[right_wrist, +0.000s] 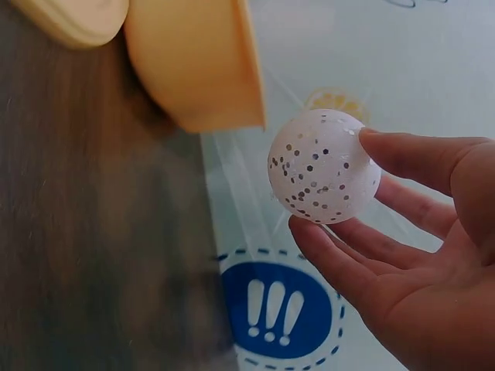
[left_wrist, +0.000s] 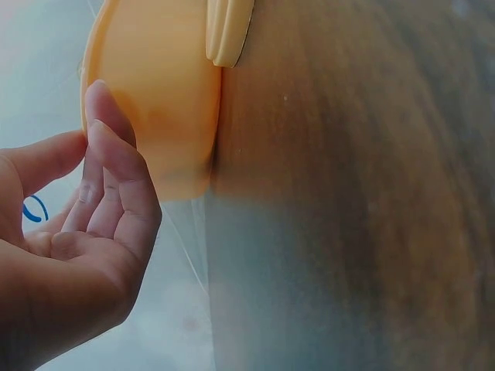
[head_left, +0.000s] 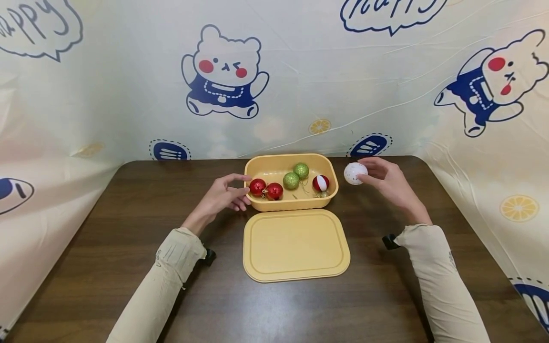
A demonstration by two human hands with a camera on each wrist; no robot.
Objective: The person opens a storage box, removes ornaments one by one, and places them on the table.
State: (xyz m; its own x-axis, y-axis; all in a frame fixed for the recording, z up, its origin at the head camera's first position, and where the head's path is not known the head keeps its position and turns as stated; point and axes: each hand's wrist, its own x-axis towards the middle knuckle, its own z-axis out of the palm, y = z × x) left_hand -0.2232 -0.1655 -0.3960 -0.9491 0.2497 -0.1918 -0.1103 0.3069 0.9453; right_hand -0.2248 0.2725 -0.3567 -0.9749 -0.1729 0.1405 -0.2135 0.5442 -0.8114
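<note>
White ball (head_left: 355, 173) beside yellow box (head_left: 326, 164)

Matt speckled white ball (right_wrist: 323, 166), smooth plastic box (head_left: 290, 162), wood-grain table (head_left: 128, 228).

Bright, even light; head view sharp, wrist views soft

The head view bends outward at its edges, with faint shadows under the forearms and small glints on the red baubles (head_left: 266, 189). In both wrist views the table (left_wrist: 371, 193) blurs, hazy and washed out toward the lower frame.
</note>
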